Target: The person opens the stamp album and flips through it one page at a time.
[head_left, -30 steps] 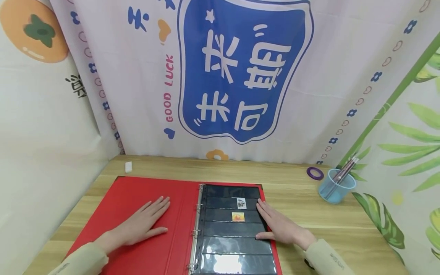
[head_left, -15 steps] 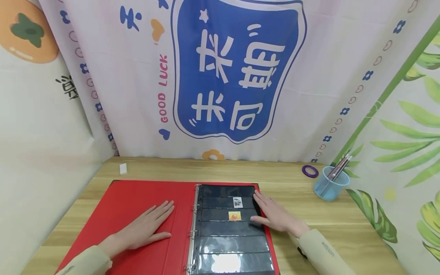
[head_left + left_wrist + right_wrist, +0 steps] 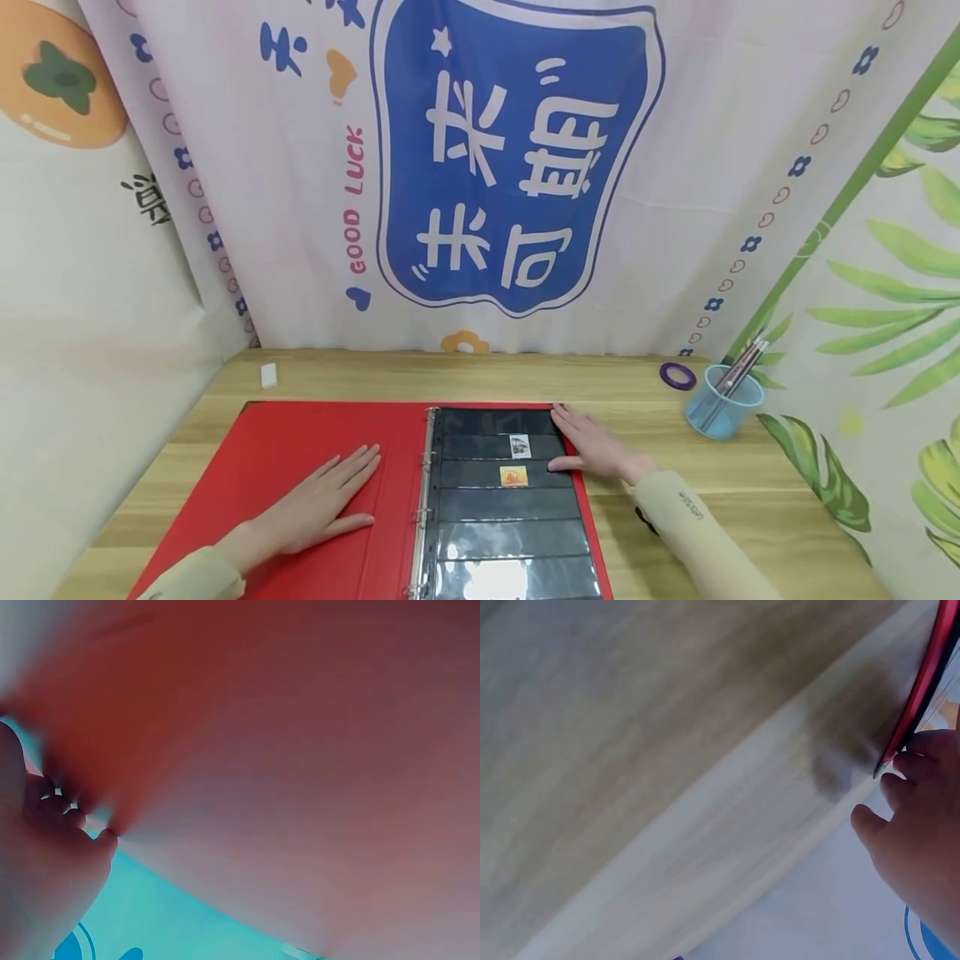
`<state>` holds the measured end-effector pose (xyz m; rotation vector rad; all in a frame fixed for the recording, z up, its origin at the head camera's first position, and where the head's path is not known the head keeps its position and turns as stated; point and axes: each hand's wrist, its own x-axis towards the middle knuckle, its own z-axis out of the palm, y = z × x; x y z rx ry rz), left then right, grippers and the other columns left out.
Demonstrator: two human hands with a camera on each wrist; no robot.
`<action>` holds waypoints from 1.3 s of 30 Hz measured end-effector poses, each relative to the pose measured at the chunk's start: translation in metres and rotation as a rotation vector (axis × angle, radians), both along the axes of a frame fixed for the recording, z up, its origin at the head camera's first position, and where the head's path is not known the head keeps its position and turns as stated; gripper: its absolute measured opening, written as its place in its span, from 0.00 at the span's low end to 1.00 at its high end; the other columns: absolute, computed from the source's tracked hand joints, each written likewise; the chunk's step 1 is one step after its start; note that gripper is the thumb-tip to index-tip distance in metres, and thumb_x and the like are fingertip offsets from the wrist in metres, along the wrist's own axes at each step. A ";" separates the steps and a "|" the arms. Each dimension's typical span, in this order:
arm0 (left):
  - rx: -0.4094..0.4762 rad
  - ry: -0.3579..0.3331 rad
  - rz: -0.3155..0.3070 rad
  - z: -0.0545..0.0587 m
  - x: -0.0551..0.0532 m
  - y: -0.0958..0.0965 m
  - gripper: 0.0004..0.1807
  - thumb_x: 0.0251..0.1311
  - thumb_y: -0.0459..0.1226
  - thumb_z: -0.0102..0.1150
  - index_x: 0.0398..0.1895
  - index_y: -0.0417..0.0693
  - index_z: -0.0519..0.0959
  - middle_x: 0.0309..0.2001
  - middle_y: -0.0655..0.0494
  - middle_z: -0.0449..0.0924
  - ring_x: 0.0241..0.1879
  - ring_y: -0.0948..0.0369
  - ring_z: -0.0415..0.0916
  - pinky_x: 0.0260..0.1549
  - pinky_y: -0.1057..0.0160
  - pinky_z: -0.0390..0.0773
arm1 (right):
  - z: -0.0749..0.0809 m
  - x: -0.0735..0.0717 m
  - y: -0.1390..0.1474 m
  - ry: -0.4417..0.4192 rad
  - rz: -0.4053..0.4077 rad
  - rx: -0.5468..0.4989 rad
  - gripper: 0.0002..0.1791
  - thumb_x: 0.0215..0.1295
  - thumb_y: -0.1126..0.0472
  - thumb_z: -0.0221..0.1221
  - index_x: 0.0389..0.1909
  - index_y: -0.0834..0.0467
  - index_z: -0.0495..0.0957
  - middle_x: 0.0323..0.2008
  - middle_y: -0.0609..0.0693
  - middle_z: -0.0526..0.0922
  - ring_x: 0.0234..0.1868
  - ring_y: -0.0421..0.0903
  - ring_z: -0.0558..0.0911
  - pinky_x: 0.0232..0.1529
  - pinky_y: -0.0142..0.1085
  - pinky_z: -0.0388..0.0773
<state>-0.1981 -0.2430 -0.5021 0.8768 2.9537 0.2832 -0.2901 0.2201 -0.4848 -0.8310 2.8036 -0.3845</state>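
A red ring-binder stamp album lies open on the table in the head view. My left hand rests flat on its inside cover, fingers straight. On the right side is a black pocket page, held by metal rings. It carries a grey-and-white stamp and a yellow-orange stamp. At the page's upper right edge lies my right hand, its fingers extended and thumb over the page. The right wrist view has that hand beside the red album edge. The left wrist view is mostly blurred red.
A blue mesh pen cup with pens stands at the back right, next to a purple ring. A small white block lies at the back left. Behind the wooden table hangs a printed curtain.
My right hand has slid away from me along the page's right edge, up to the top corner. The left hand has shifted slightly right on the cover. The head view has turned a little.
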 end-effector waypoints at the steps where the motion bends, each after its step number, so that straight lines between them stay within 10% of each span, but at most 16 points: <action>1: 0.002 0.000 0.001 0.000 0.000 0.000 0.49 0.62 0.70 0.44 0.77 0.49 0.58 0.78 0.50 0.56 0.76 0.47 0.55 0.71 0.40 0.63 | 0.000 0.000 0.000 -0.006 -0.002 -0.007 0.52 0.64 0.35 0.58 0.77 0.64 0.51 0.79 0.62 0.50 0.79 0.63 0.51 0.76 0.60 0.52; 28: 0.002 0.014 0.006 0.000 0.001 0.001 0.48 0.63 0.69 0.44 0.77 0.47 0.58 0.78 0.49 0.56 0.76 0.47 0.55 0.72 0.40 0.62 | -0.004 0.004 -0.002 0.078 -0.028 -0.095 0.51 0.54 0.33 0.65 0.72 0.61 0.65 0.74 0.59 0.63 0.75 0.59 0.65 0.72 0.54 0.65; 39: 0.010 0.005 0.009 0.000 0.002 0.001 0.49 0.63 0.70 0.44 0.77 0.47 0.58 0.78 0.49 0.56 0.76 0.47 0.56 0.71 0.40 0.62 | 0.001 0.009 -0.006 0.146 -0.068 -0.127 0.43 0.49 0.35 0.70 0.61 0.57 0.78 0.45 0.50 0.78 0.43 0.44 0.77 0.44 0.36 0.79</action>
